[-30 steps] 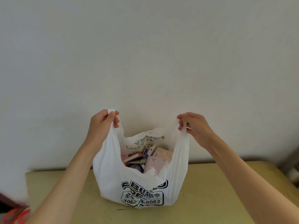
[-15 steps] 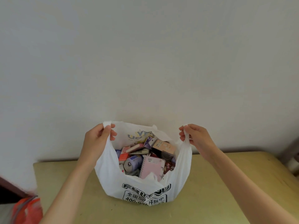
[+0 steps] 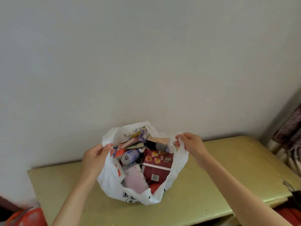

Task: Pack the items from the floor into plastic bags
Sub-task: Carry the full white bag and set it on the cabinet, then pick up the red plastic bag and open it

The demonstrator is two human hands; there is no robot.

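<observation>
On the yellowish desk (image 3: 228,168), pushed up against a pale wall (image 3: 146,62), stands a white plastic bag (image 3: 110,180) with black print low on its front. The person holds it open from both sides. The left hand (image 3: 94,158) grips the bag's left handle, its fingers (image 3: 104,148) curled round the bunched plastic at the rim. The right hand (image 3: 189,143) pinches the right handle, the plastic caught between thumb and fingertips, and the handle's strip hangs down from there to the bag's side.

The bag is full and its mouth gapes wide. A dark red snack packet (image 3: 157,165) with a barcode lies on top at the right side. Beside it, toward the left, a pale can (image 3: 130,157) lies on its side with its end facing up. Below the can sits a soft pink pack (image 3: 136,179). Toward the back, more small boxes and cards are heaped together, too jumbled to tell apart.

At the desk's near left corner, down by the floor, something orange-red (image 3: 31,217) shows, blurred. At the far right, dark patterned fabric (image 3: 291,126) hangs beside the desk.
</observation>
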